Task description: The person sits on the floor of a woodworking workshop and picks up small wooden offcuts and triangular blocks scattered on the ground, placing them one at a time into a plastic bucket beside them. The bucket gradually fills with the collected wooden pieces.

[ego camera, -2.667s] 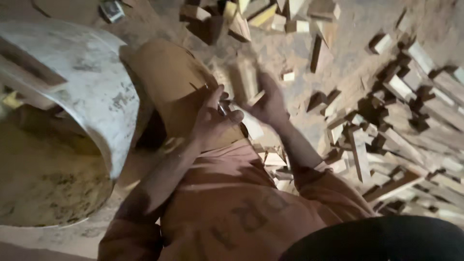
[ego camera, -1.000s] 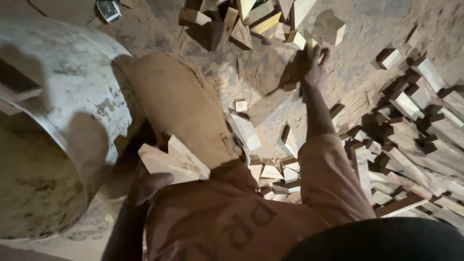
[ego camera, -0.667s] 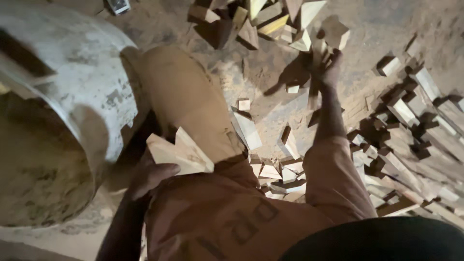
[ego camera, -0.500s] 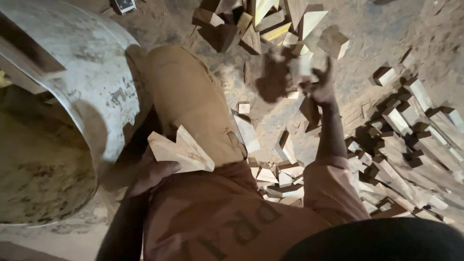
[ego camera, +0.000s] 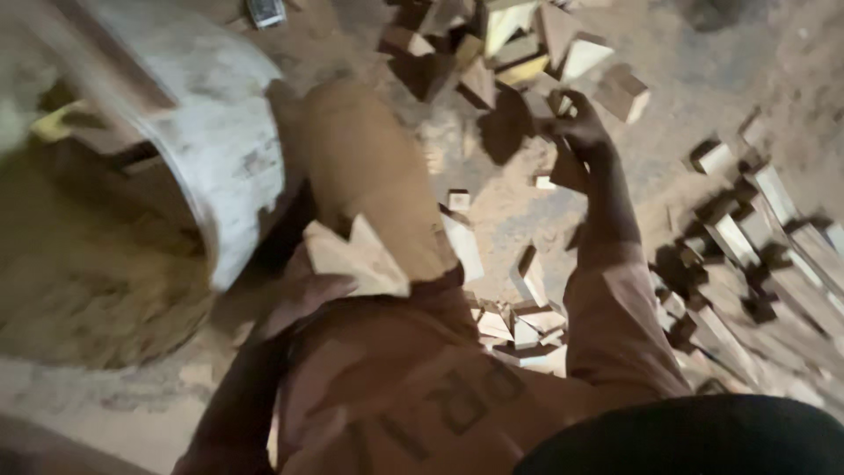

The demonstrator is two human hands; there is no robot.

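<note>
Left hand [ego camera: 294, 295] clutched pale wood offcuts [ego camera: 356, 257] against lap, steadying stack. Right hand [ego camera: 576, 132] stretched to block pile [ego camera: 519, 44], fingers closing around small piece; grip blurred.

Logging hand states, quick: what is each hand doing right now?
Left hand: closed, holding pale wood offcuts.
Right hand: reaching into the wood block pile; grip cannot be told.

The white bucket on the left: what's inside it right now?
The white bucket lies tipped on its side, mouth toward the camera. Inside shows a sawdust-coloured, grainy layer and a dark strip across the upper part. Blur and shadow hide whether wood blocks lie deeper in.
</note>
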